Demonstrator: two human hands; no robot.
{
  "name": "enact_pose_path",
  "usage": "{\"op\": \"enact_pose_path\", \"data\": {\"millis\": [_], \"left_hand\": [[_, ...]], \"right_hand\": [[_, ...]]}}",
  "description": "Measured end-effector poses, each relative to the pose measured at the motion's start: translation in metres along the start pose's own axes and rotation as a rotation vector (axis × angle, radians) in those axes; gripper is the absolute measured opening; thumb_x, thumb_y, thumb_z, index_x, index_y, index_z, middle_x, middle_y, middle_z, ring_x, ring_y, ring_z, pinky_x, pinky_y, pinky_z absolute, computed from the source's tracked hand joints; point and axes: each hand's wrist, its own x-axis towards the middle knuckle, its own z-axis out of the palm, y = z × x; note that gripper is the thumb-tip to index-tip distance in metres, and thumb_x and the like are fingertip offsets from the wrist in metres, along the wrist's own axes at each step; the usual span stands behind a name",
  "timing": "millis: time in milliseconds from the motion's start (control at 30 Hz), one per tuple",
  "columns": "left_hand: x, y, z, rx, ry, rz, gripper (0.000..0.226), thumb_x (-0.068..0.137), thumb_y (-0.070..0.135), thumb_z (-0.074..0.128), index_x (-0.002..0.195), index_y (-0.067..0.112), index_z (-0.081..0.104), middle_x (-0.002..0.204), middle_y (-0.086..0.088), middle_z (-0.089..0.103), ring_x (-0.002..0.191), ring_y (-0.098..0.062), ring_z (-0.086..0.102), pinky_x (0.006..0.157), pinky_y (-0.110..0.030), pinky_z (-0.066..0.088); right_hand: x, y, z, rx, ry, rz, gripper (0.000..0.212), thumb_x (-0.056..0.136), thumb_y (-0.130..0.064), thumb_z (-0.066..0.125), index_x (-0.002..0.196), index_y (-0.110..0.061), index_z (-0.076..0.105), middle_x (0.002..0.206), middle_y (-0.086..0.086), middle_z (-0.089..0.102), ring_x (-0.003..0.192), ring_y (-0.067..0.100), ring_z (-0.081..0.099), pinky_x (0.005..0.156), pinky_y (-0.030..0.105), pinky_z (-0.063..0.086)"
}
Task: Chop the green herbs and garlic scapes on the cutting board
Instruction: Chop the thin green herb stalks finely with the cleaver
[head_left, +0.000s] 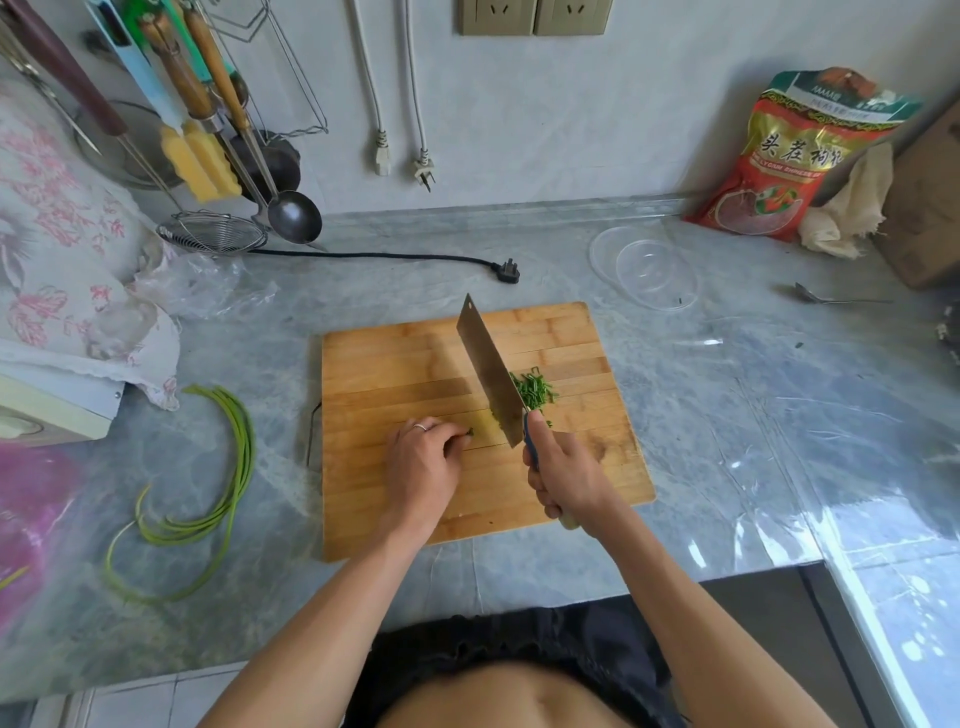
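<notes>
On the cutting board (415, 493), near its middle, the left hand (423, 457) pinches the last herb stub (470, 431) with curled fingers. Right hand (563, 470) grips the cleaver (488, 374) handle, blade just beside the stub. Chopped herbs (535, 392) lie beyond the blade. Garlic scapes (223, 467) wait uncut on the worktop's left, nearer the left hand.

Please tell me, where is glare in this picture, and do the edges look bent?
Head view: strong glare on the plastic-covered counter at the lower right; the wide lens bows the wall edge and the cutting board; the cleaver and the chopped herbs look sharp.
</notes>
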Motion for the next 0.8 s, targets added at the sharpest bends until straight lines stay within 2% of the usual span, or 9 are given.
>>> {"op": "enact_pose_path", "data": {"millis": [133,300,467,567,667,733,800], "left_hand": [[0.004,-0.007,0.0,-0.044,0.017,0.009,0.006,0.086,0.025,0.076,0.089,0.02,0.077,0.085,0.005,0.072,0.08,-0.018,0.061,0.076,-0.042,0.05],[0.008,-0.012,-0.005,-0.131,0.0,0.007,0.009,0.088,0.013,0.07,0.095,0.016,0.077,0.091,0.003,0.073,0.086,-0.018,0.063,0.077,-0.043,0.053],[0.007,-0.007,-0.013,-0.237,-0.03,-0.054,0.014,0.088,0.007,0.07,0.097,0.013,0.078,0.094,0.004,0.075,0.087,-0.009,0.068,0.079,-0.026,0.055],[0.006,-0.004,-0.013,-0.255,-0.051,-0.085,0.015,0.089,0.007,0.069,0.099,0.014,0.077,0.095,0.003,0.075,0.087,-0.009,0.068,0.076,-0.01,0.048],[0.005,-0.001,-0.011,-0.241,-0.057,-0.078,0.015,0.089,0.006,0.068,0.099,0.013,0.077,0.095,0.002,0.075,0.087,-0.01,0.067,0.073,-0.004,0.043],[0.005,-0.001,-0.01,-0.216,-0.038,-0.062,0.016,0.089,0.004,0.067,0.099,0.012,0.076,0.095,0.0,0.074,0.087,-0.012,0.066,0.073,-0.007,0.043],[0.004,-0.004,-0.01,-0.148,0.027,-0.048,0.017,0.087,0.003,0.066,0.098,0.011,0.076,0.095,-0.002,0.072,0.089,-0.017,0.064,0.076,-0.02,0.048]], "right_hand": [[-0.005,0.001,0.003,-0.018,0.0,-0.043,0.059,0.098,-0.062,0.029,0.07,-0.012,0.046,0.05,0.002,0.039,0.037,0.011,0.036,0.038,0.022,0.032],[-0.007,0.002,0.007,-0.104,-0.019,-0.07,0.062,0.098,-0.062,0.028,0.071,-0.011,0.051,0.052,0.002,0.046,0.039,0.013,0.042,0.04,0.023,0.037],[-0.013,0.005,0.011,-0.121,-0.026,-0.064,0.064,0.097,-0.064,0.029,0.07,-0.01,0.052,0.052,0.0,0.048,0.04,0.012,0.042,0.039,0.022,0.037],[-0.014,0.007,0.012,-0.149,-0.016,-0.055,0.065,0.097,-0.064,0.028,0.07,-0.011,0.053,0.053,0.0,0.05,0.041,0.014,0.045,0.04,0.023,0.038],[-0.016,0.008,0.011,-0.147,-0.01,-0.042,0.065,0.096,-0.064,0.028,0.069,-0.011,0.052,0.051,-0.001,0.049,0.039,0.013,0.043,0.04,0.023,0.038],[-0.017,0.009,0.011,-0.146,-0.005,-0.044,0.065,0.096,-0.065,0.028,0.068,-0.011,0.052,0.05,-0.001,0.048,0.039,0.013,0.042,0.04,0.022,0.037],[-0.017,0.009,0.01,-0.148,0.002,-0.049,0.064,0.097,-0.064,0.028,0.068,-0.011,0.052,0.05,-0.001,0.048,0.039,0.012,0.042,0.04,0.022,0.037]]}}
